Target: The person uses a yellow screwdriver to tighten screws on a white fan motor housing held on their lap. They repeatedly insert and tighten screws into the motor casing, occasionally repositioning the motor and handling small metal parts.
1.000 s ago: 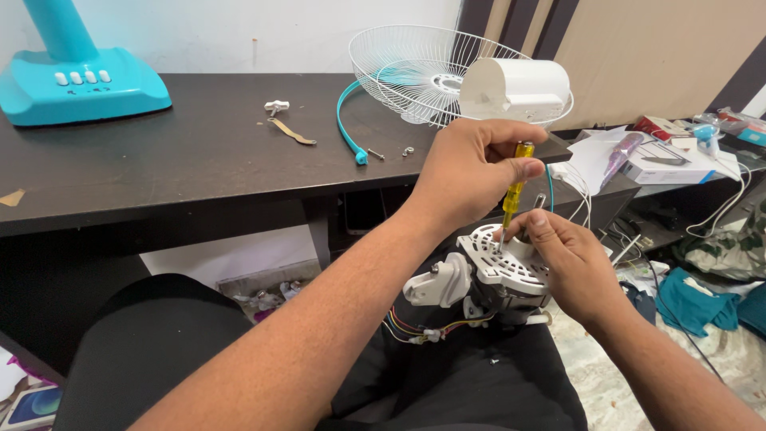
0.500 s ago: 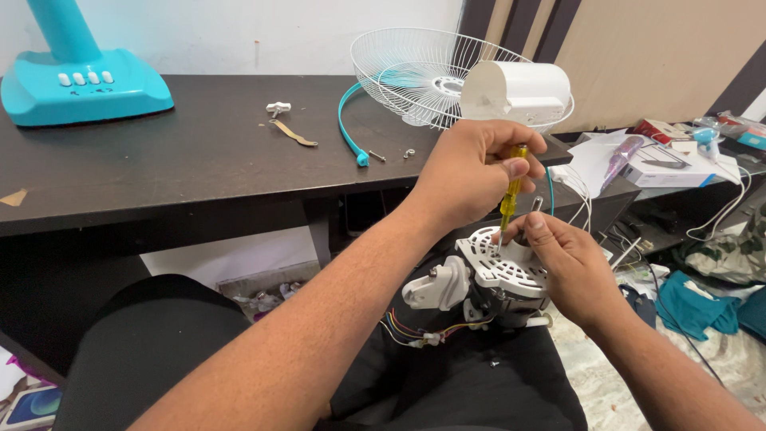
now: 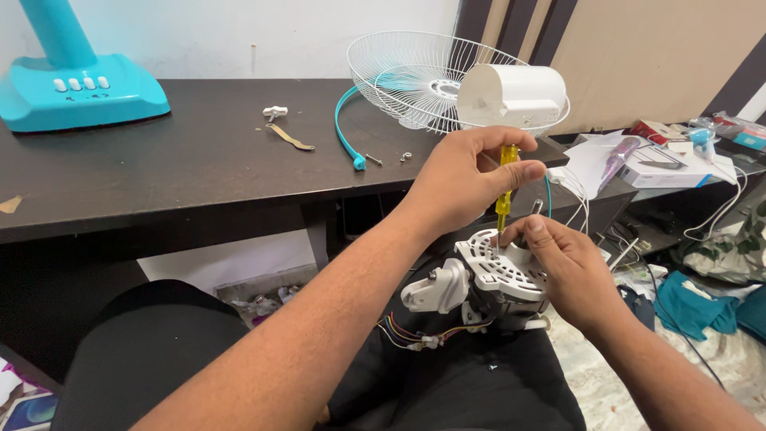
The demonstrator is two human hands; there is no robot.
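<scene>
A white fan motor housing [image 3: 499, 275] with a vented top rests on my lap, coloured wires [image 3: 415, 334] trailing from its underside. My left hand [image 3: 467, 182] grips a yellow-handled screwdriver [image 3: 503, 199] held upright, its tip down on the top of the motor. My right hand [image 3: 568, 275] holds the motor's right side, thumb and fingertips pinched beside the screwdriver shaft.
A dark table [image 3: 159, 172] stands in front, bearing a turquoise fan base [image 3: 80, 92], a white wire fan guard [image 3: 415, 80], a white rear motor cover [image 3: 511, 96], a turquoise clip ring [image 3: 345, 136] and small screws [image 3: 373, 160]. Boxes, cables and cloths clutter the right side.
Both hands stay on the screwdriver and the motor; my left hand's grip on the handle shifts slightly. Nothing else has moved.
</scene>
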